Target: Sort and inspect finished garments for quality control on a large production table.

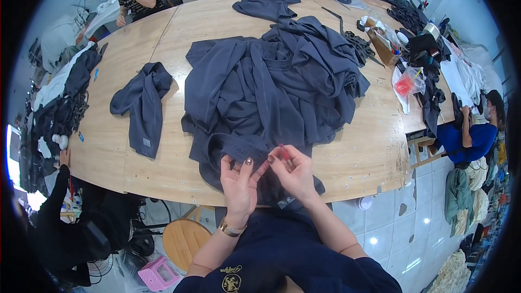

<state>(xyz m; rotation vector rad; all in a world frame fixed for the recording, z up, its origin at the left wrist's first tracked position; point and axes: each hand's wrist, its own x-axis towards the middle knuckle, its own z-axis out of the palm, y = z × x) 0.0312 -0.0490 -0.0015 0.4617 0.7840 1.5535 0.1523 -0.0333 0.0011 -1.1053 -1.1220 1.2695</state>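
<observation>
A dark grey garment point(247, 146) with a gathered elastic edge lies at the table's near side, its lower part hanging toward me. My left hand point(240, 187) grips this garment, with the thumb up and fingers pinched near the edge. Beside it, my right hand point(294, 176) is closed around a small red tool point(284, 152), mostly hidden by the fingers; its exact kind is unclear. The fingertips of both hands nearly meet. Just beyond them spreads a large heap of dark grey garments point(271, 87), some showing elastic waistbands.
A single folded grey garment point(144, 108) lies left on the wooden table point(168, 176). At the right stand a plastic cup of red drink point(407, 82) and clutter. People sit across the table and at both sides. A round wooden stool point(185, 243) and pink stool point(157, 273) are below.
</observation>
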